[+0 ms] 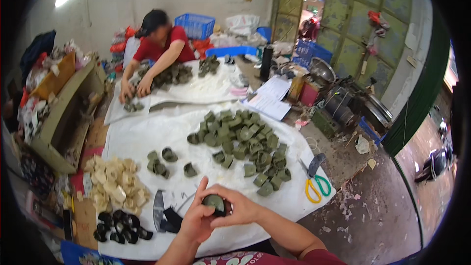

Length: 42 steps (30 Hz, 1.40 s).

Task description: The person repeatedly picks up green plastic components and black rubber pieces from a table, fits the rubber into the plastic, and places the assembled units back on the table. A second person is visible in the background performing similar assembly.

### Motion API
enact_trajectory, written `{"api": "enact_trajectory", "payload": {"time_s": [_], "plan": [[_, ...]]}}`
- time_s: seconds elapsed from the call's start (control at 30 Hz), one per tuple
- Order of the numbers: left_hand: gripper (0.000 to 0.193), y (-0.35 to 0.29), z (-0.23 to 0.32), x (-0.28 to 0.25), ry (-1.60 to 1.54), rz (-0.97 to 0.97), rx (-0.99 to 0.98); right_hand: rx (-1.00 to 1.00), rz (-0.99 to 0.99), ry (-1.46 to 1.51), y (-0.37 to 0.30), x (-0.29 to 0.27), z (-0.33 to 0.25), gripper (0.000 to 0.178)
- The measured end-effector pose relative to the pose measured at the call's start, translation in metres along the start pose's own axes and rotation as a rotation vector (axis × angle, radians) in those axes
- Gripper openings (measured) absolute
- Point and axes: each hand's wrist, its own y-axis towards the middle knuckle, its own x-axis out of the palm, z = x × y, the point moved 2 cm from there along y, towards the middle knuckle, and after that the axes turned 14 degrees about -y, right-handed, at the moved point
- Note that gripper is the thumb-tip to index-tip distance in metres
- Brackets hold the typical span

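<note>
Green piece point(214, 203): sides and underside partly concealed by the surrounding fingers point(200, 192). Beyond the fingers, a pile of green pieces point(245, 135): lower members hidden by upper ones. Far left beyond the fingers, small items under a co-worker's hands point(128, 91): too blurred to identify. Nearer than the fingers, left forearm point(174, 252): cut off by the lower edge.

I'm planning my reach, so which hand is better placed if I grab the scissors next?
Probably your right hand: it is nearer the scissors, which lie off to your right. Your left hand is farther away. Both hands hold the small green piece, so the right must let go first.
</note>
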Motion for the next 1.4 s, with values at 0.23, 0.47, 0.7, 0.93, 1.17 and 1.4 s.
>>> {"api": "enact_trajectory", "payload": {"time_s": [0.23,0.47,0.7,0.93,1.17,1.4], "plan": [[0.077,-0.003,-0.001,-0.005,-0.105,0.031,-0.128,0.092,0.026,0.054,0.0,0.008,0.005,0.052],[0.081,-0.005,0.004,0.006,-0.023,0.092,-0.007,-0.16,0.256,-0.157,-0.002,0.014,0.012,0.05],[0.074,0.0,0.001,0.004,0.062,0.059,0.16,0.072,0.263,0.4,-0.004,0.022,0.015,0.042],[0.041,0.017,-0.016,-0.021,0.243,0.124,0.377,0.324,0.413,0.093,-0.005,0.049,0.021,0.033],[0.018,0.018,-0.014,-0.024,0.157,0.114,0.315,0.294,0.48,0.048,0.0,0.052,0.024,0.035],[0.058,0.027,-0.005,-0.026,0.168,0.261,0.111,0.044,0.402,-0.467,0.002,0.041,0.026,0.04]]}}
